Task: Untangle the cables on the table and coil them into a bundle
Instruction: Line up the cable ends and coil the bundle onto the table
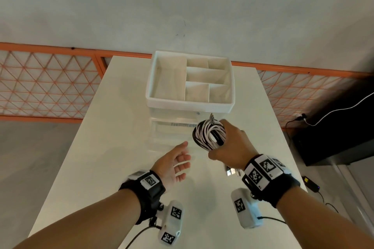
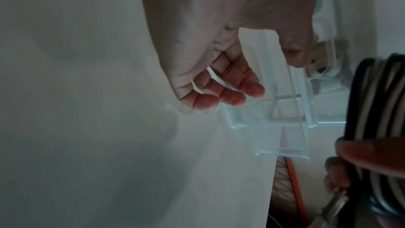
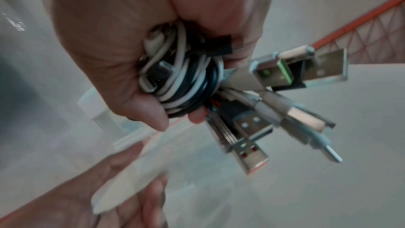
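Cables [image 1: 209, 134] sit coiled into one black-and-white bundle, gripped in our right hand [image 1: 230, 145] above the white table [image 1: 113, 127]. Fingers and thumb wrap around the loops; in the right wrist view the bundle [image 3: 186, 82] fills the fist, and the plug ends [image 3: 285, 68] stick out of it on the wrist side. We count several flat metal USB plugs, one with a green insert, one with red marks, plus a slimmer connector. In the head view one small plug end pokes up from the top of the coil, and other plugs hang below the wrist.

Our left hand [image 1: 174, 166] holds nothing. It hovers over the table just left of the bundle, palm turned toward it, fingers relaxed and slightly bent. The left wrist view shows the same hand [image 2: 208, 49] with loosely curved fingers [image 2: 232, 91] above the tabletop, apart from the coil [image 2: 372, 127].

Behind the bundle stands a clear plastic drawer unit [image 1: 174, 125], with a white divided organizer tray [image 1: 189, 104] on top; its compartments look bare. The coil is in front of the unit, near its right side; we cannot tell whether they touch. Orange lattice fencing [image 1: 44, 85] runs along the wall beyond the table.
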A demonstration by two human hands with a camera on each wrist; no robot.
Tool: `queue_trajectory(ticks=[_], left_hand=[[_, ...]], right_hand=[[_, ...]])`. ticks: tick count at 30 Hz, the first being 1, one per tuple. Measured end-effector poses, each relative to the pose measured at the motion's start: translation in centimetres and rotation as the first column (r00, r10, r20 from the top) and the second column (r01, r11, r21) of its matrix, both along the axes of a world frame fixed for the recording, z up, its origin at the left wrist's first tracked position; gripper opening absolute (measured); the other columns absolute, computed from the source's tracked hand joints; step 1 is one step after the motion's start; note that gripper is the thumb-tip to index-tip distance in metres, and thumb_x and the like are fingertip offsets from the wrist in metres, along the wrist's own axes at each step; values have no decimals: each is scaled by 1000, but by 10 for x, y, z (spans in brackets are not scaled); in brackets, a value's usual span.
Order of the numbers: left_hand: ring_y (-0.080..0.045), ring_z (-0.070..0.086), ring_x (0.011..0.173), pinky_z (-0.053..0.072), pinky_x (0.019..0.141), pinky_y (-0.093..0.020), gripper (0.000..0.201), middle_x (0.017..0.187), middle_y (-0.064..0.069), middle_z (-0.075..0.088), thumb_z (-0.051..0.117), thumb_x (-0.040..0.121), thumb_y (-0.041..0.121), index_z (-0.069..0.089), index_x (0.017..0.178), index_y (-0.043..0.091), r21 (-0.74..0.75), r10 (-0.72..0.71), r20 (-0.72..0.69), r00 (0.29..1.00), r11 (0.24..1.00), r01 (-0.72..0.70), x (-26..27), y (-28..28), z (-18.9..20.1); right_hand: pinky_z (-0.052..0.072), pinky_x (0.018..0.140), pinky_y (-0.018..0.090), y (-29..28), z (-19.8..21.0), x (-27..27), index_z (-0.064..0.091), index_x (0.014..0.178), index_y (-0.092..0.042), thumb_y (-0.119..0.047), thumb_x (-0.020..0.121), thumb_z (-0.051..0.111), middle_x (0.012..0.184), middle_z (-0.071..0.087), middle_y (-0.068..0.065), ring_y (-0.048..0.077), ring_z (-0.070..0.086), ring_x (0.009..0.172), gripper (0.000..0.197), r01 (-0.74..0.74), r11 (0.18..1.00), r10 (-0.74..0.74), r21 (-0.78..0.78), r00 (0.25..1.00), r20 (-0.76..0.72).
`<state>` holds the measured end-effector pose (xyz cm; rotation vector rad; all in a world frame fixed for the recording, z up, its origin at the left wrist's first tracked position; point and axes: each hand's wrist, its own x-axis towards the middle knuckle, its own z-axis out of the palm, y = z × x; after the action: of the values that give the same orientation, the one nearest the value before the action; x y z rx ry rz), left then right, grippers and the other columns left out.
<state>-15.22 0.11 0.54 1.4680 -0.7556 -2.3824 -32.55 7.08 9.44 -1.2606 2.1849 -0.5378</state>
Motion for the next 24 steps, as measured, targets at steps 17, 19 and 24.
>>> queue_trajectory(ticks=[17, 19, 24], left_hand=[[-9, 67, 71, 46, 63, -21, 11, 77, 4, 73, 69, 88, 28, 69, 80, 20, -646, -345, 573, 744, 368, 669, 42, -31, 89], [-14, 63, 75, 48, 69, -24, 6, 77, 8, 69, 67, 86, 20, 68, 80, 23, -797, -40, 569, 821, 220, 563, 41, -38, 87], [-25, 49, 116, 29, 98, -18, 31, 119, -2, 66, 63, 88, 9, 70, 118, 17, -844, 78, 535, 841, 9, 536, 31, -36, 60]], right_hand=[[49, 65, 33, -70, -16, 42, 42, 121, -28, -25, 64, 79, 91, 63, -1, 26, 58, 77, 68, -387, 887, 454, 252, 829, -325], [53, 67, 35, -77, -19, 42, 46, 118, -27, -26, 60, 81, 92, 64, -1, 27, 62, 79, 68, -414, 863, 493, 291, 819, -296], [55, 73, 34, -93, -21, 43, 51, 127, -19, -18, 63, 82, 96, 64, 1, 25, 63, 85, 72, -458, 810, 558, 366, 793, -243]])
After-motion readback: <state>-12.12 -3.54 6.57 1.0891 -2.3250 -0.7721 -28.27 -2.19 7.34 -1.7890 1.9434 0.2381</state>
